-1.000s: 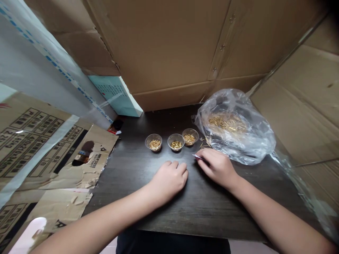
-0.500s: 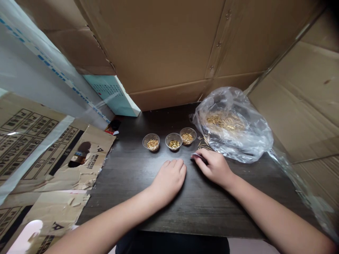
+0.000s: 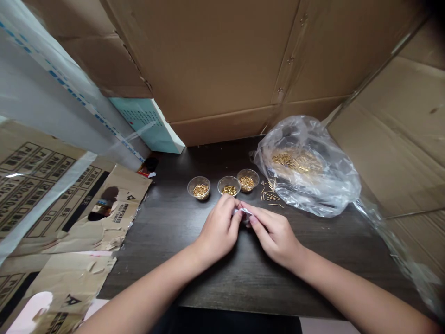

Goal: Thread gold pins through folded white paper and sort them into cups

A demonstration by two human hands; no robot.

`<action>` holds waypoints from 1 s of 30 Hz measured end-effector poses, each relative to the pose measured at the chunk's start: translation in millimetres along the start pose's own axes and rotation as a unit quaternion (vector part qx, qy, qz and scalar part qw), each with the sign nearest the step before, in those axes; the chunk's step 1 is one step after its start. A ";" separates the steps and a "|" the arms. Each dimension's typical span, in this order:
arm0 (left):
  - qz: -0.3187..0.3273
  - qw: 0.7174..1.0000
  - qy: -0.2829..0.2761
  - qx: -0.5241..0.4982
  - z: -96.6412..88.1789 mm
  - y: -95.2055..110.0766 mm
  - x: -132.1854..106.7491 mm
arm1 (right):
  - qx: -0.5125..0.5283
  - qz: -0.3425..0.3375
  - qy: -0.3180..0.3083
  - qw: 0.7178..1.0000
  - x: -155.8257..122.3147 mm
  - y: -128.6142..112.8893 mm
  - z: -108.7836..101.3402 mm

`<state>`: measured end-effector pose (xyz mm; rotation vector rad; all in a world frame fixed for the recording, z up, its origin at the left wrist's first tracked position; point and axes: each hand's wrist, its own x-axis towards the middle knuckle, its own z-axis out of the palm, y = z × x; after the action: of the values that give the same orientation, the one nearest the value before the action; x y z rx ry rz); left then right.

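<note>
Cardboard walls [image 3: 222, 69] close the workspace at 12 and 3 o'clock, and torn cardboard sheets [image 3: 104, 213] lie at 9 o'clock. The dark surface [image 3: 215, 278] is bare only around 6 o'clock, between the forearms and its near edge. This is the one stretch with room for sliding or withdrawing.

A plastic bag [image 3: 313, 171] of gold pins slumps at 2 o'clock of the hands, its open mouth facing them. A brush from the right forearm would likely drag it and spill pins.

The left hand [image 3: 219, 229] and right hand [image 3: 274, 234] meet at centre, fingertips pressed together. They pinch a small pale piece [image 3: 243, 212] just above the surface; it is too small to identify.

Three clear cups [image 3: 229, 185] stand in a row at 12 o'clock, just beyond the knuckles. They look light, so a forward nudge could tip them and mix their contents.

Loose pins [image 3: 270, 195] lie scattered at 1 o'clock, near the right fingers. A sweep of the hand may roll them toward the bag or off the surface.
</note>
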<state>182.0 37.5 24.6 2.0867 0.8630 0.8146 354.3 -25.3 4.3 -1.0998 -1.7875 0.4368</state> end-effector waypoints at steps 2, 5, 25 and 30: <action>0.014 1.000 0.009 0.014 0.7 -1.0 -1.8 | 0.029 0.032 0.011 0.999 -0.2 -0.8 2.6; 0.010 1.000 0.014 0.012 -1.2 -1.1 -4.0 | 0.155 0.140 0.023 0.978 1.8 -0.2 2.4; 0.006 1.000 0.022 0.019 -10.0 -3.2 -9.0 | 0.254 0.227 -0.033 0.940 4.5 9.0 -6.1; 0.006 0.999 0.025 0.025 -11.8 -4.6 -9.0 | 0.196 0.230 -0.031 0.953 1.0 12.5 -4.4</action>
<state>166.4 37.4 24.9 2.1252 0.9081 0.8623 364.1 -18.6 -1.7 -1.2153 -1.3998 1.0671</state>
